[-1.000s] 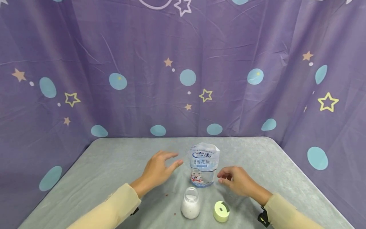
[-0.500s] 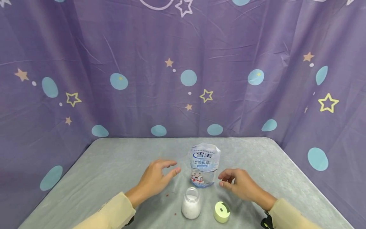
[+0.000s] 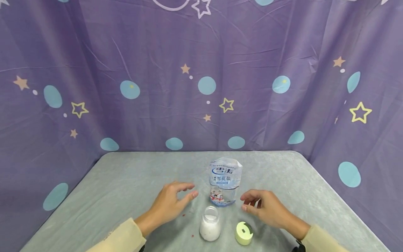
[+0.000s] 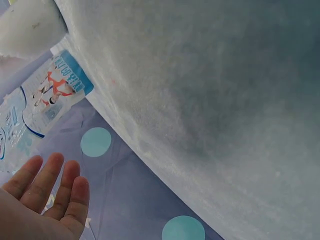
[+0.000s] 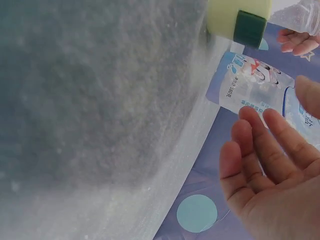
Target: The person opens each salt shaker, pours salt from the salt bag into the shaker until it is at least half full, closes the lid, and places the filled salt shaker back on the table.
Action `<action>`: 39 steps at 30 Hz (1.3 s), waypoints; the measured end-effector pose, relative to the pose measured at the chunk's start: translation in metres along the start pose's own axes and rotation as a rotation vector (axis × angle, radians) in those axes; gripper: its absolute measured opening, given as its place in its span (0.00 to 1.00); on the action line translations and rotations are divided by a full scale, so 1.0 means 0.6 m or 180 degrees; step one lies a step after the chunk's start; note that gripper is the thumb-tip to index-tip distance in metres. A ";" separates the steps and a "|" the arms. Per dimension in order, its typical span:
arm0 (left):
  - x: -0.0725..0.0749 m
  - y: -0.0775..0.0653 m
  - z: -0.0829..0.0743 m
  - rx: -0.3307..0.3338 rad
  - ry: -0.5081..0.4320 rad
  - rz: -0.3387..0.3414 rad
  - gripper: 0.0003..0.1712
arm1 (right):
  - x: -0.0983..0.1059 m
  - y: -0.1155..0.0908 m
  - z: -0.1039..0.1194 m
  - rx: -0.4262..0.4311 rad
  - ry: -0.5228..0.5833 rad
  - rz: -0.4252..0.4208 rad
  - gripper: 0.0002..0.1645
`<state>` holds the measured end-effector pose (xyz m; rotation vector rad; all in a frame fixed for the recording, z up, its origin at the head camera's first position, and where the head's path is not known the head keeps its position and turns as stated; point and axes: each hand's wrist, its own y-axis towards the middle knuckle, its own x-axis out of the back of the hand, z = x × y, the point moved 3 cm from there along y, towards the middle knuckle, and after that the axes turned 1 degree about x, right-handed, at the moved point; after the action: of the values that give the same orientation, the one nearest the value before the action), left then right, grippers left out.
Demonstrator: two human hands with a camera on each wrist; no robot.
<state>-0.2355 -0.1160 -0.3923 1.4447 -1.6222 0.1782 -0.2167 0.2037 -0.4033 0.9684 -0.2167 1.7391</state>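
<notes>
A blue and white salt pouch [image 3: 225, 182] stands upright on the table, flat and see-through in its lower part. In front of it is an uncapped glass jar [image 3: 210, 225] with white grains inside. To the jar's right lies a pale green round lid [image 3: 244, 233] with a dark green patch. My left hand [image 3: 171, 203] hovers left of the pouch, fingers relaxed and holding nothing. On the pouch's other side my right hand [image 3: 266, 208] is loosely bent and bare, above and right of the lid. Both wrist views show relaxed fingers apart from the pouch.
A grey cloth covers the table [image 3: 132, 182], with a few tiny reddish specks left of the jar. Behind and at both sides hangs a purple curtain [image 3: 163, 115] printed with stars and blue dots.
Both hands have drawn back toward the person, the left one downward from beside the pouch, the right one slightly down and right. Pouch, jar and lid have stayed in place.
</notes>
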 end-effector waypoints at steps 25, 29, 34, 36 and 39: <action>0.009 -0.040 0.010 -0.0244 -0.0020 -0.0025 0.19 | -0.025 -0.062 -0.005 0.0463 0.0883 0.0267 0.39; 0.006 -0.044 0.015 -0.0114 -0.0090 0.0108 0.21 | -0.029 -0.064 -0.008 0.0356 0.0965 0.0379 0.41; 0.004 -0.050 0.018 -0.0040 -0.0153 0.0181 0.23 | -0.031 -0.067 -0.010 0.0195 0.1052 0.0493 0.42; 0.004 -0.052 0.017 -0.0069 -0.0144 0.0158 0.23 | -0.031 -0.068 -0.010 0.0131 0.1047 0.0523 0.41; 0.004 -0.054 0.017 -0.0112 -0.0104 0.0108 0.23 | -0.032 -0.068 -0.010 0.0019 0.0993 0.0564 0.41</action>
<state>-0.2136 -0.1339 -0.4108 1.4005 -1.6691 0.1455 -0.1827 0.2096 -0.4331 0.6853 -0.0971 2.0274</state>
